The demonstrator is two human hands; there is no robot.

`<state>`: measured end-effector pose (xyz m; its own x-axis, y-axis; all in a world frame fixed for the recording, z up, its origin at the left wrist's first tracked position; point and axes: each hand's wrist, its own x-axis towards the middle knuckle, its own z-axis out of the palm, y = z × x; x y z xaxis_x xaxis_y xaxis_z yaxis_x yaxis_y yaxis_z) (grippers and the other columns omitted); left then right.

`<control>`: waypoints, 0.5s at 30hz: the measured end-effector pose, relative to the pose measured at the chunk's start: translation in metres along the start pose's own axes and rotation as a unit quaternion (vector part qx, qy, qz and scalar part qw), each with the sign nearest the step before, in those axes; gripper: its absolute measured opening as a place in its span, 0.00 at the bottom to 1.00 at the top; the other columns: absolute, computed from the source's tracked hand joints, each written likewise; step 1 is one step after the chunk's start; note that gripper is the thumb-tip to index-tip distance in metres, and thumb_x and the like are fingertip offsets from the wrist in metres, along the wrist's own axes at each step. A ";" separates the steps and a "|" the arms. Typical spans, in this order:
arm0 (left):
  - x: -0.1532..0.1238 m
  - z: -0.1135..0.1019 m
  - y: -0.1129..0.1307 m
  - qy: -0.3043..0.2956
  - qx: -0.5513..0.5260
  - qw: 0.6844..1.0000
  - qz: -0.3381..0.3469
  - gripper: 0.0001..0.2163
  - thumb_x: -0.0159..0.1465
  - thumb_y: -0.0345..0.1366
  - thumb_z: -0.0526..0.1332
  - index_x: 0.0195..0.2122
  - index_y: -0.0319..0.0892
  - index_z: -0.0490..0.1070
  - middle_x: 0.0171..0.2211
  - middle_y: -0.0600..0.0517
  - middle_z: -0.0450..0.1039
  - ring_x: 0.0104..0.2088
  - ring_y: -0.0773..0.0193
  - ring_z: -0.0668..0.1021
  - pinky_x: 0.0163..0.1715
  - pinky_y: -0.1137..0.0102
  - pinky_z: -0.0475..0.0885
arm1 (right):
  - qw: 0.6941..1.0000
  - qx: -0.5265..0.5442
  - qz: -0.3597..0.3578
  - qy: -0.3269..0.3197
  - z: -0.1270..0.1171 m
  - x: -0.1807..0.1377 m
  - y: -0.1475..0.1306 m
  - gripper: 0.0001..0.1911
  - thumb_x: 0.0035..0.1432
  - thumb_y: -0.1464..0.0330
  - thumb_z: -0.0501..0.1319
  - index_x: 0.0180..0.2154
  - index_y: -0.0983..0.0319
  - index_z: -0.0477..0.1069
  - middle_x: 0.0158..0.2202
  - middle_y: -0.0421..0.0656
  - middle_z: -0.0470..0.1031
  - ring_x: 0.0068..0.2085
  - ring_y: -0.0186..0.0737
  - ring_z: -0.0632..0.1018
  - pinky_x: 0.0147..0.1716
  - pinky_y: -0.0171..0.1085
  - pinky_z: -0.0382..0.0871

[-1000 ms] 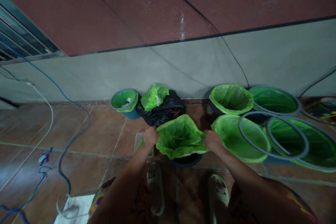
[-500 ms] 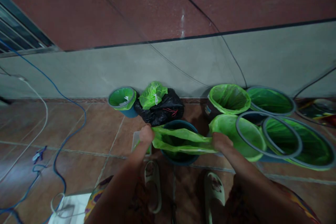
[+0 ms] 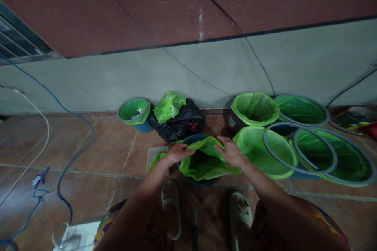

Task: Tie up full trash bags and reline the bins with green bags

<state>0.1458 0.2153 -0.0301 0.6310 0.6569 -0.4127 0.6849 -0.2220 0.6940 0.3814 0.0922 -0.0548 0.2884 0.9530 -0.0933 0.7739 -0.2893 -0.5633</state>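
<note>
A thin green trash bag point(image 3: 196, 172) sits spread in the mouth of a dark blue trash bin point(image 3: 200, 183) on the floor before me. Its mouth gapes, with the front edge draped near the bin's rim. My left hand point(image 3: 178, 153) pinches the bag's edge on the left side. On the right back side, my right hand point(image 3: 231, 152) has its fingers closed over the edge, thumb partly hidden. A white tray point(image 3: 151, 157) holding more green plastic point(image 3: 157, 160) lies beside my left wrist.
Several bag-lined bins, including a brown one point(image 3: 232, 119), stand at right, with a loose grey ring point(image 3: 267, 147) over them. Along the wall are a small blue bin point(image 3: 144, 126), a black bag point(image 3: 191, 119) and a tied green bag point(image 3: 166, 106). A blue cable point(image 3: 70, 157) crosses the floor.
Both hands have come closer together. The bag, stretched flat above the bin before, now hangs open inside the bin's mouth.
</note>
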 end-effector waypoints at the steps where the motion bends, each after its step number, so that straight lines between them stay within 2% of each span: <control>1: -0.002 -0.002 0.005 -0.006 0.017 1.000 0.021 0.14 0.59 0.46 0.60 0.27 0.38 0.74 0.20 0.58 0.63 0.23 0.69 0.67 0.24 0.74 0.59 | 0.999 0.016 -0.026 0.022 0.000 0.002 -0.003 0.23 0.64 0.63 0.54 0.57 0.65 0.67 0.54 0.54 0.73 0.56 0.49 0.74 0.57 0.47 0.66; 5: -0.013 -0.003 0.027 0.018 0.130 0.988 0.085 0.08 0.60 0.33 0.58 0.33 0.41 0.77 0.25 0.56 0.72 0.29 0.67 0.73 0.31 0.74 0.64 | 0.985 0.054 -0.148 0.064 0.002 0.004 -0.022 0.21 0.62 0.70 0.53 0.56 0.60 0.69 0.56 0.48 0.72 0.56 0.45 0.72 0.58 0.47 0.65; 7: -0.019 -0.002 0.036 0.042 0.190 0.973 0.124 0.08 0.60 0.31 0.59 0.35 0.43 0.78 0.30 0.54 0.76 0.33 0.65 0.76 0.37 0.73 0.67 | 0.977 0.052 -0.199 0.050 0.004 0.003 -0.031 0.22 0.60 0.73 0.54 0.55 0.59 0.70 0.57 0.46 0.72 0.58 0.45 0.70 0.59 0.47 0.63; 9: -0.024 0.000 0.042 0.057 0.234 0.956 0.169 0.08 0.61 0.30 0.59 0.37 0.44 0.78 0.34 0.52 0.79 0.37 0.63 0.77 0.44 0.70 0.67 | 0.972 0.042 -0.229 0.019 0.007 0.001 -0.036 0.21 0.58 0.75 0.56 0.53 0.58 0.72 0.54 0.45 0.74 0.57 0.44 0.71 0.58 0.46 0.62; 12: -0.028 0.001 0.046 0.054 0.283 0.933 0.215 0.09 0.63 0.30 0.59 0.36 0.45 0.79 0.34 0.51 0.79 0.40 0.61 0.77 0.50 0.65 0.66 | 0.971 0.017 -0.237 -0.030 0.008 0.000 -0.039 0.15 0.57 0.74 0.58 0.45 0.57 0.76 0.43 0.43 0.78 0.49 0.43 0.75 0.53 0.43 0.64; 15: -0.030 -0.001 0.046 0.070 0.335 0.920 0.191 0.09 0.62 0.30 0.58 0.37 0.46 0.79 0.31 0.49 0.78 0.42 0.57 0.77 0.50 0.62 0.66 | 0.979 -0.018 -0.198 -0.047 0.003 0.000 -0.038 0.07 0.57 0.71 0.60 0.36 0.58 0.76 0.34 0.41 0.78 0.40 0.40 0.76 0.45 0.38 0.63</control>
<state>0.1587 0.1861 0.0148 0.8517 0.5142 -0.1009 0.5227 -0.8200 0.2332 0.3500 0.1039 -0.0356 -0.0910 0.9946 0.0507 0.8343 0.1039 -0.5415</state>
